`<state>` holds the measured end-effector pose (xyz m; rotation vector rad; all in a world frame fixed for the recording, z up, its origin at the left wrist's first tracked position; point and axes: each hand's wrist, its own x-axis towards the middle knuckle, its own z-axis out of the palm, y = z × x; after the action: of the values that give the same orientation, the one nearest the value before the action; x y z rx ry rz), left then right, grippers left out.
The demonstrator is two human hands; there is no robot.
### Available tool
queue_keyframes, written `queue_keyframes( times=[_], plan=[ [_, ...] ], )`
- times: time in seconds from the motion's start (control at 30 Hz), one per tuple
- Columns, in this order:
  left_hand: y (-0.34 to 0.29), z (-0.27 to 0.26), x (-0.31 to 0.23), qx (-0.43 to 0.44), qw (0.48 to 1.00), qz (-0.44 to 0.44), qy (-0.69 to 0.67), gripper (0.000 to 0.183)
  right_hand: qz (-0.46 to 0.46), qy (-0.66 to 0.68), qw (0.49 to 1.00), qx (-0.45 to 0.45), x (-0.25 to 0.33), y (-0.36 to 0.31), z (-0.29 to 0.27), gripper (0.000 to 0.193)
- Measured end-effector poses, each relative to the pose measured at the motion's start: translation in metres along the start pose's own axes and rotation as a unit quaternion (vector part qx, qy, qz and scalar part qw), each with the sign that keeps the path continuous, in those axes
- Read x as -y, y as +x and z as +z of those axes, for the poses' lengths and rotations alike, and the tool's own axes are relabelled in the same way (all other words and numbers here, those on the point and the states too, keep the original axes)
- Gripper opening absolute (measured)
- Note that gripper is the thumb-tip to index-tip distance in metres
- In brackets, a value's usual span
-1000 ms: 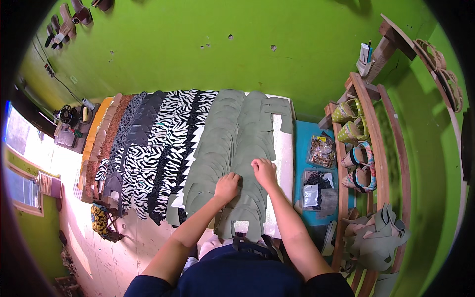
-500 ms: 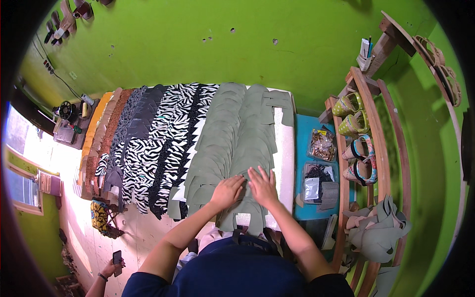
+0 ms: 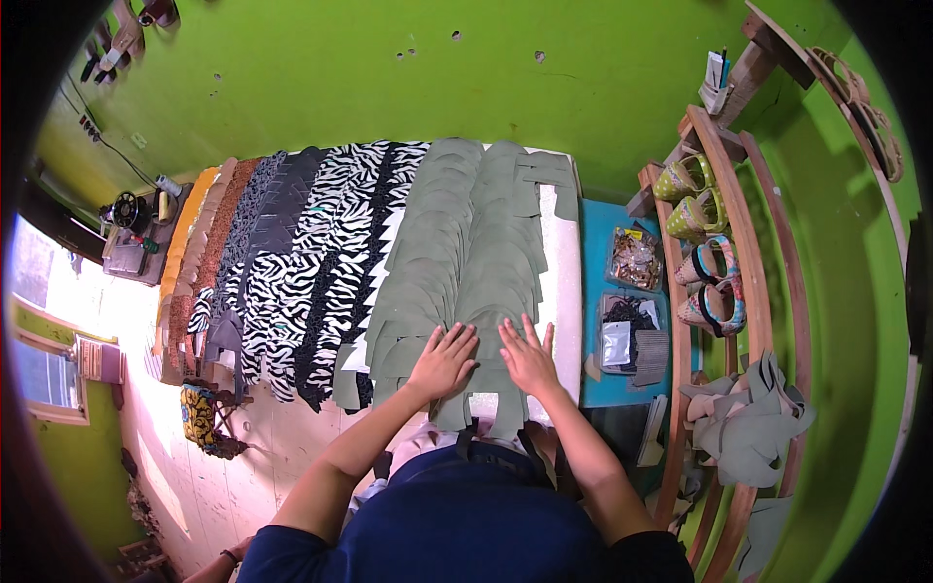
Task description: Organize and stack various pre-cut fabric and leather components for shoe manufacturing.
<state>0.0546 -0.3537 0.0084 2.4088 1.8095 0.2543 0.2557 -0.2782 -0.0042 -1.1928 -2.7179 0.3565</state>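
Two overlapping rows of olive green cut fabric pieces lie along a white table. My left hand rests flat on the near end of the left green row, fingers spread. My right hand presses flat on the near end of the right green row, close beside the left hand. Neither hand holds anything. Left of the green rows lie rows of zebra-print pieces, then dark pieces and brown and orange ones.
A blue side table at the right carries clear trays of small parts. A wooden rack holds sandals and more green pieces. A sewing machine stands far left. Another person's hand shows at the bottom.
Both hands have slid toward me along the green rows, from the middle of the table to its near end, and now lie closer together.
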Motion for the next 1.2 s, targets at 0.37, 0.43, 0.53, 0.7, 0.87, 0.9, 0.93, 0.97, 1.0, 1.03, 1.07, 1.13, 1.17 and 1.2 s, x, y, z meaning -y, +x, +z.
queue_keyframes(
  times=[0.37, 0.43, 0.53, 0.7, 0.87, 0.9, 0.93, 0.97, 1.0, 1.03, 1.07, 1.13, 1.17, 1.2],
  plan=[
    [-0.04, -0.013, -0.024, -0.043, 0.997, 0.001, -0.06, 0.051, -0.059, 0.017, 0.997, -0.052, 0.041, -0.045, -0.007, 0.05],
    [-0.039, -0.013, -0.028, -0.053, 0.997, -0.012, -0.057, 0.053, -0.053, 0.007, 0.997, -0.054, 0.043, -0.046, -0.004, 0.048],
    [-0.04, -0.012, -0.031, -0.072, 0.996, -0.012, -0.054, 0.052, -0.042, -0.002, 0.998, -0.052, 0.046, -0.046, -0.004, 0.045],
    [-0.047, -0.007, -0.029, -0.078, 0.996, -0.006, -0.044, 0.05, -0.021, 0.012, 0.998, -0.049, 0.053, -0.05, -0.007, 0.04],
    [-0.048, -0.007, -0.029, -0.071, 0.997, -0.001, -0.043, 0.047, 0.004, 0.019, 0.995, -0.1, 0.056, -0.051, -0.004, 0.034],
    [-0.047, -0.007, -0.029, -0.074, 0.996, 0.0, -0.043, 0.046, 0.005, 0.018, 0.995, -0.101, 0.056, -0.05, -0.005, 0.034],
    [-0.047, -0.006, -0.029, -0.076, 0.996, 0.001, -0.044, 0.045, 0.004, 0.01, 0.996, -0.093, 0.055, -0.051, -0.005, 0.035],
    [-0.047, -0.006, -0.028, -0.076, 0.996, 0.002, -0.044, 0.045, 0.003, 0.002, 0.996, -0.086, 0.055, -0.051, -0.005, 0.035],
    [-0.047, -0.006, -0.028, -0.076, 0.996, -0.002, -0.043, 0.045, 0.004, 0.001, 0.996, -0.087, 0.054, -0.051, -0.005, 0.035],
    [-0.047, -0.006, -0.028, -0.075, 0.996, -0.006, -0.042, 0.046, 0.008, -0.006, 0.998, -0.068, 0.054, -0.051, -0.005, 0.035],
    [-0.047, -0.006, -0.028, -0.075, 0.996, -0.005, -0.042, 0.046, 0.012, -0.013, 0.999, -0.049, 0.054, -0.05, -0.005, 0.036],
    [-0.046, -0.006, -0.028, -0.07, 0.997, -0.019, -0.038, 0.049, 0.015, -0.008, 0.998, -0.061, 0.055, -0.05, -0.005, 0.036],
    [-0.045, -0.006, -0.028, -0.074, 0.996, -0.018, -0.036, 0.049, 0.018, -0.002, 0.997, -0.072, 0.056, -0.049, -0.005, 0.036],
    [-0.046, -0.006, -0.028, -0.072, 0.996, -0.024, -0.038, 0.052, 0.016, -0.004, 0.997, -0.076, 0.056, -0.049, -0.004, 0.036]
  ],
)
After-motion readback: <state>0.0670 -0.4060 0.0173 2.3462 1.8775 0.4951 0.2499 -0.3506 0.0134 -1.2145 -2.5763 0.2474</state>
